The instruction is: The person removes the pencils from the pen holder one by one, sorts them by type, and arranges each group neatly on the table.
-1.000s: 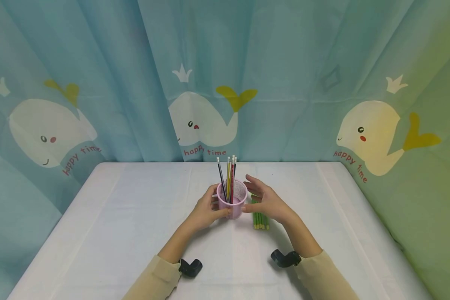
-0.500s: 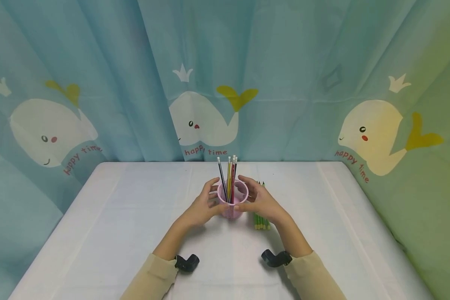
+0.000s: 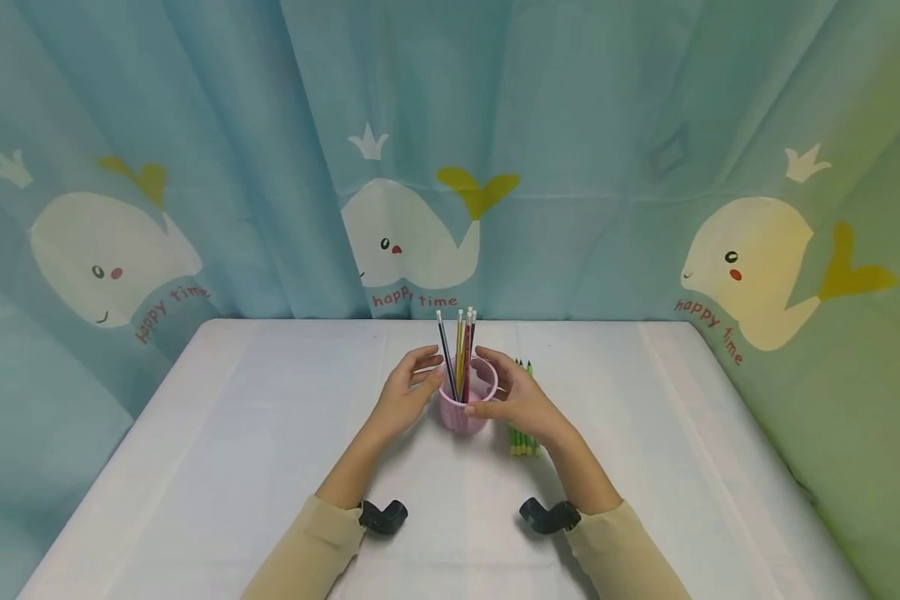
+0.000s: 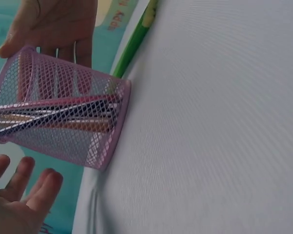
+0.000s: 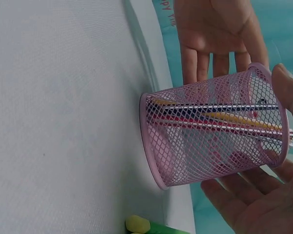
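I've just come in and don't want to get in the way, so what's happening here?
A person is handling a pink mesh cup that stands upright on the table, with a few pencils in it. Their right hand holds the cup, thumb at the rim. The left hand is beside it with fingers spread, apart from the cup in the left wrist view. Some green pencils lie on the table to the cup's right.

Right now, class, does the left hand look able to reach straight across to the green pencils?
Probably not: the pink mesh pencil cup and the right hand around it stand between the left hand and the green pencils, so it would likely need a detour.
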Motion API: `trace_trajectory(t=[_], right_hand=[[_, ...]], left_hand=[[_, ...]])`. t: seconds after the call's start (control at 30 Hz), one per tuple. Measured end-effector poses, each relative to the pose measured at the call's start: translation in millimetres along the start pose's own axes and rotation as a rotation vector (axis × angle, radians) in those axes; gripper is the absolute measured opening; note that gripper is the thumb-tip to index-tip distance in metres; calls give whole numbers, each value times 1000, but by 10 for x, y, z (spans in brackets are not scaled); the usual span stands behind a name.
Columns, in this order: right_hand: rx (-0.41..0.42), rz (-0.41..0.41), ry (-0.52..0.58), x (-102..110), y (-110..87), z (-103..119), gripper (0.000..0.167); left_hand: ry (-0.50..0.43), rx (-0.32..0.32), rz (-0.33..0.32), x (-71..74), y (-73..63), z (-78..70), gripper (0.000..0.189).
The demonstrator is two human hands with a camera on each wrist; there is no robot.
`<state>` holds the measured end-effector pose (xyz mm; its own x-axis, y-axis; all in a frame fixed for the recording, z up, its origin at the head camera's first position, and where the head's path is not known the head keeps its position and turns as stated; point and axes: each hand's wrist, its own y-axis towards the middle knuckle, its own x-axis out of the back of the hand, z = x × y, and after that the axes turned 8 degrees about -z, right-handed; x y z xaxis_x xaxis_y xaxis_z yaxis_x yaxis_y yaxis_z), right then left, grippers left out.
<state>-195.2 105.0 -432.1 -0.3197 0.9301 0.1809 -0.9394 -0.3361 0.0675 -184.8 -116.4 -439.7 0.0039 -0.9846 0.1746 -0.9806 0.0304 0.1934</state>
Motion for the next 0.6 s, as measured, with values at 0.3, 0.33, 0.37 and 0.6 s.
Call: trace_trajectory(t=[0.3,0.33,0.37,0.6], right_hand=[[-25,-19,18,-2,6,-15,93],[-30,-20,24,-1,1,-17,92],[-33,-20,28,0,-3,-19,92],[-30,-12,49,-10,-9,-22,91]], left_hand=[[-72,39,-36,-106,135,43,36],[-82,39,-39,-116,143,47,35],[-88,34,-42,-124,148,48,34],[-61,4,-89,-142,108,19,27]])
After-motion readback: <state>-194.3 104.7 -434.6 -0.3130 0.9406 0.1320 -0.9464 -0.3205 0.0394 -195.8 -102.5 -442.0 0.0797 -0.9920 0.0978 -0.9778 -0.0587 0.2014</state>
